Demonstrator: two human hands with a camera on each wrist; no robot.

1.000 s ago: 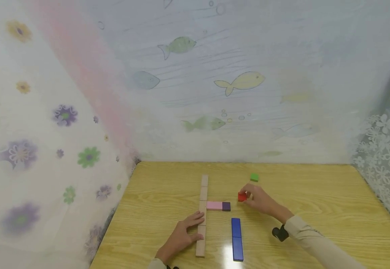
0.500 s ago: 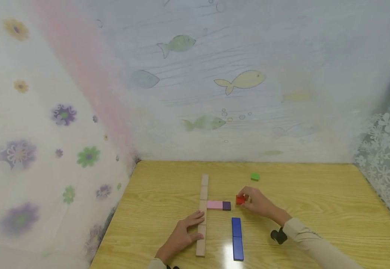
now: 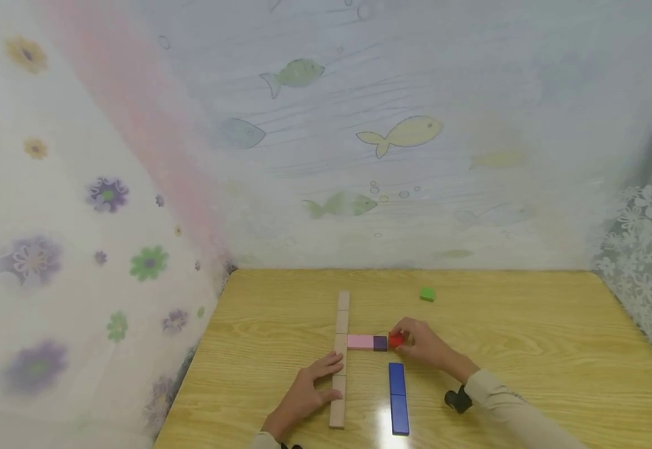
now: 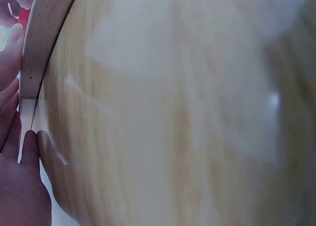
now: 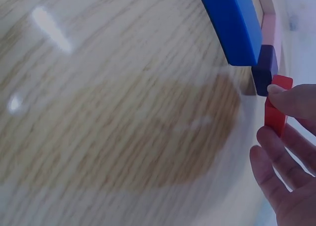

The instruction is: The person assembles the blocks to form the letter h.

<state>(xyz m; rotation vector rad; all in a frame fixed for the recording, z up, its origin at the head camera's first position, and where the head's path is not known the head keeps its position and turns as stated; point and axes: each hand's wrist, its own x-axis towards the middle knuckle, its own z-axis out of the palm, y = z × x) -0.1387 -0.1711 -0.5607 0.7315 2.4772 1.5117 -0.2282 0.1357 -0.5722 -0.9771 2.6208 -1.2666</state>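
In the head view my right hand (image 3: 428, 346) pinches a small red block (image 3: 395, 340) between thumb and fingers. The block is close against the right end of a dark purple block (image 3: 380, 343); I cannot tell whether they touch. A pink block (image 3: 360, 342) joins the purple one to a straight row of plain wooden blocks (image 3: 342, 322). My left hand (image 3: 302, 394) rests on that row, with its fingers and thumb spread along it. From the right wrist, the red block (image 5: 276, 118) appears tilted between the thumb and fingertips.
Two blue blocks (image 3: 398, 399) lie end to end just in front of the right hand. Farther back, a green block (image 3: 427, 294) lies alone. All sit on a wood-grain table (image 3: 528, 324), bounded by a fish-patterned wall (image 3: 404, 237) behind.
My right hand has carried the red block left and slightly nearer, up to the purple block's end. The left hand has stayed put on the wooden row.
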